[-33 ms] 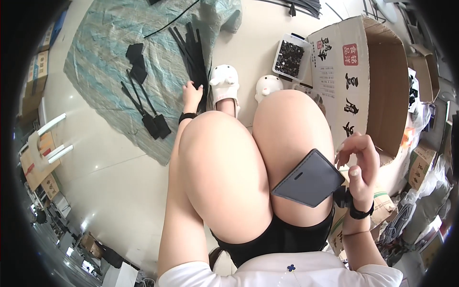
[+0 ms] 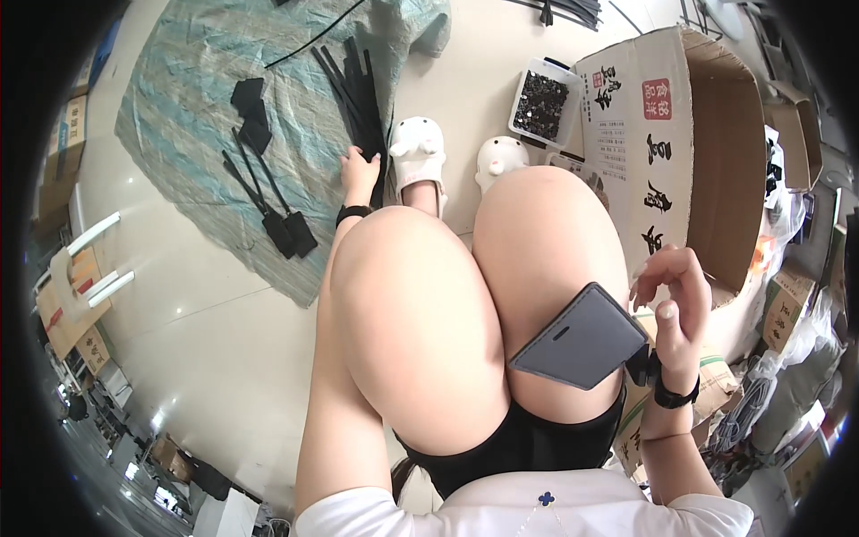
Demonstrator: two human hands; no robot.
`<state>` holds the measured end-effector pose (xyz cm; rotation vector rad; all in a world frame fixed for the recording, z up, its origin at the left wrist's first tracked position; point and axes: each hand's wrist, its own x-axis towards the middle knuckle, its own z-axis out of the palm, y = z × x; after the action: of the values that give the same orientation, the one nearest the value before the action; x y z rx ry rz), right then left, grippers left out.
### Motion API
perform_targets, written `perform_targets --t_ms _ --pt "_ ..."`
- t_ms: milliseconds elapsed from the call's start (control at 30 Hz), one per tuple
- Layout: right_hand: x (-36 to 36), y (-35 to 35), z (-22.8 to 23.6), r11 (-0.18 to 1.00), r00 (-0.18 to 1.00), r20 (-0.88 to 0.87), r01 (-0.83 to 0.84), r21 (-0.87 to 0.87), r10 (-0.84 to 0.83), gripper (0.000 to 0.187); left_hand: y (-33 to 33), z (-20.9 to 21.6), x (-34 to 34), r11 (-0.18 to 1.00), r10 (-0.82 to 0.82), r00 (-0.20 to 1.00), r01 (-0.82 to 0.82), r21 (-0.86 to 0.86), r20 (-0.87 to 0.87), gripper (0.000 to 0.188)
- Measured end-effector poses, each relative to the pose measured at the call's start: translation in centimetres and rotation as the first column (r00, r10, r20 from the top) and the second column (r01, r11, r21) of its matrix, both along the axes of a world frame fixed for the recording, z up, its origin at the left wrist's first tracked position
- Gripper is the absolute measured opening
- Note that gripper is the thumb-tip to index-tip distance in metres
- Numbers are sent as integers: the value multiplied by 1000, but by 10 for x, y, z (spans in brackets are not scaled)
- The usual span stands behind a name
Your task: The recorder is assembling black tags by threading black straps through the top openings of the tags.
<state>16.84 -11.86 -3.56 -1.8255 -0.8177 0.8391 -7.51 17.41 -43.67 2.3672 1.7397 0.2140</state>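
Note:
My left hand (image 2: pixel 360 176) reaches down beside my left foot, its fingers curled at the near part of a bundle of long, flat black straps (image 2: pixel 356 94). How many straps lie under the fingers is hidden. On my right thigh rests a dark grey, diamond-tilted badge holder (image 2: pixel 582 338) with stitched edges and a small slot. Just right of it hovers my right hand (image 2: pixel 676 300), fingers bent and apart from the thumb, with nothing in it. Two black holders with straps attached (image 2: pixel 291 234) lie on the sheet to the left, and dark flat pieces (image 2: pixel 253 116) overlap farther back.
A creased green-blue woven sheet (image 2: pixel 179 125) covers the floor at left. A clear tub of small dark parts (image 2: pixel 542 103) stands beyond my right foot in its white slipper (image 2: pixel 501 161). A large cardboard box (image 2: pixel 640 134) lies on its side at right. More black strips (image 2: pixel 568 11) lie far off.

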Motion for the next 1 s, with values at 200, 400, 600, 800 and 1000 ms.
perform_targets --t_ms 200,400,600,800,1000 --pt "11 -8 -13 981 985 -48 160 -107 -166 39 -22 -5 25 991 0 1000 1 -131 7 27" --pt "9 -1 -16 993 996 19 83 -87 -82 26 18 14 -11 899 13 988 56 -435 153 25" --pt "14 -10 -8 994 994 81 76 -81 -70 19 14 105 -48 553 425 793 154 -818 437 37" --pt "9 -23 9 994 991 74 111 -5 -110 14 -37 240 -79 582 560 584 229 -781 588 35" --pt "-23 -28 47 992 993 78 84 91 -91 17 -113 402 -99 807 418 365 271 -524 832 43"
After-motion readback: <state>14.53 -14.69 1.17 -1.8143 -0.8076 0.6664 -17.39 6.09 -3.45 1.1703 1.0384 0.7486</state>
